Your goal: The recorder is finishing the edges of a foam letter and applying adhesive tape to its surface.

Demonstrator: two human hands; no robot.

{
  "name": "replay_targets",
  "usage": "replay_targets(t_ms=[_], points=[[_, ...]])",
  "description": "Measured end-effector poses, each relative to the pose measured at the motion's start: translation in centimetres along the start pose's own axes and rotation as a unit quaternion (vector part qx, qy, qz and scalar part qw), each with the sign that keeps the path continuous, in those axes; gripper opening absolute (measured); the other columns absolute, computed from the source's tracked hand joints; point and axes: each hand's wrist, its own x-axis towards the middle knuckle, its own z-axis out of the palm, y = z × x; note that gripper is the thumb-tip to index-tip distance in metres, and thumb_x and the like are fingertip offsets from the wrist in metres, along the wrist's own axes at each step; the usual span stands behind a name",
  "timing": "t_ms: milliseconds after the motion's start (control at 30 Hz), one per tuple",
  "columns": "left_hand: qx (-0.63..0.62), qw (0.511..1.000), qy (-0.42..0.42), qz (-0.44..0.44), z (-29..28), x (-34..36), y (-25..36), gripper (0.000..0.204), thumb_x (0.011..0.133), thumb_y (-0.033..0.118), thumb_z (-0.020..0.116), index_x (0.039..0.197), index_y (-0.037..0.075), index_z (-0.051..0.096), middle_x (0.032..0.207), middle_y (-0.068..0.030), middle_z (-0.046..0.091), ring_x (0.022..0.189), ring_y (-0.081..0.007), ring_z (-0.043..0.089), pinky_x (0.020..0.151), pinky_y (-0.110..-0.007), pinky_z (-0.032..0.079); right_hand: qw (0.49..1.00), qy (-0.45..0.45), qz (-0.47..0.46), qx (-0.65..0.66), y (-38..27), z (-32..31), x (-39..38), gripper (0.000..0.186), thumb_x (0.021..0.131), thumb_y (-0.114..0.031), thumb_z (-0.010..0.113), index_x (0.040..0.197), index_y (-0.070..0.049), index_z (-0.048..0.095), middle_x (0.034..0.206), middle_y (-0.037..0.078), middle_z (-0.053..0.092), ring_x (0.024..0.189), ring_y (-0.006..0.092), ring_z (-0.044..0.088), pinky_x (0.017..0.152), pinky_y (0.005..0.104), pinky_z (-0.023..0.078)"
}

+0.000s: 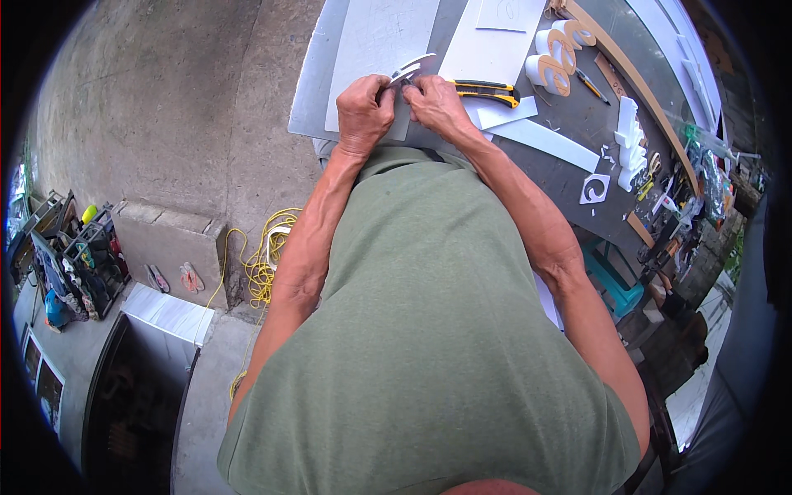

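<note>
My left hand (365, 111) is closed at the near part of a white board (371, 37), gripping a thin curved white piece (417, 64). My right hand (433, 103) is closed just beside it, fingertips at the same piece, with a small dark item between them that I cannot make out. A yellow-and-black utility knife (487, 93) lies just right of my right hand, near white strips (540, 144).
The worktable (582, 115) holds curved cutouts (549, 74), a pencil (592, 87), scissors (652, 169), wooden battens (660, 91) and scattered offcuts. A teal stool (615, 285) stands below at right. At left are a concrete step (165, 239), slippers (190, 276) and coiled yellow cable (264, 264).
</note>
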Motion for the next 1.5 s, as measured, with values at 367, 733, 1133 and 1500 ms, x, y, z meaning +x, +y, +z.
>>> replay_targets(t_ms=[367,733,1133,1500], points=[[-0.005,1.000,0.009,0.013,0.1,0.3,0.2,0.012,0.079,0.002,0.073,0.091,0.001,0.069,0.080,-0.0132,0.070,0.068,-0.0241,0.069,0.063,-0.034,0.053,1.000,0.003,-0.023,0.011,-0.8,-0.2,-0.7,0.033,0.096,-0.024,0.052,0.089,0.005,0.068,0.085,0.029,0.067,0.080,0.0469,0.067,0.077,0.0530,0.053],[0.010,1.000,0.011,0.025,0.7,0.4,-0.5,0.016,0.080,0.002,0.072,0.096,0.002,0.069,0.080,-0.0138,0.068,0.071,-0.0295,0.067,0.066,-0.037,0.052,0.995,-0.051,0.051,0.073,-1.6,-1.5,-0.8,0.038,0.098,-0.026,0.051,0.082,0.006,0.066,0.057,0.011,0.065,0.043,0.0172,0.060,0.050,0.0347,0.053],[0.016,1.000,0.003,0.020,0.5,0.4,-0.4,0.018,0.080,0.003,0.073,0.097,0.003,0.069,0.079,-0.0129,0.067,0.071,-0.0281,0.066,0.065,-0.037,0.051,0.979,-0.084,0.073,0.171,-1.8,-1.7,-0.5,0.035,0.099,-0.022,0.051,0.085,0.006,0.065,0.061,0.010,0.066,0.049,0.0169,0.063,0.050,0.0342,0.052],[0.021,0.999,0.008,0.038,0.5,0.1,-0.2,0.019,0.079,0.001,0.072,0.097,0.002,0.069,0.078,-0.0134,0.066,0.070,-0.0285,0.065,0.065,-0.038,0.051,0.990,-0.062,0.039,0.121,-2.1,-1.3,-0.3,0.035,0.098,-0.020,0.048,0.085,0.007,0.066,0.061,0.012,0.066,0.046,0.0211,0.063,0.052,0.0358,0.054]])
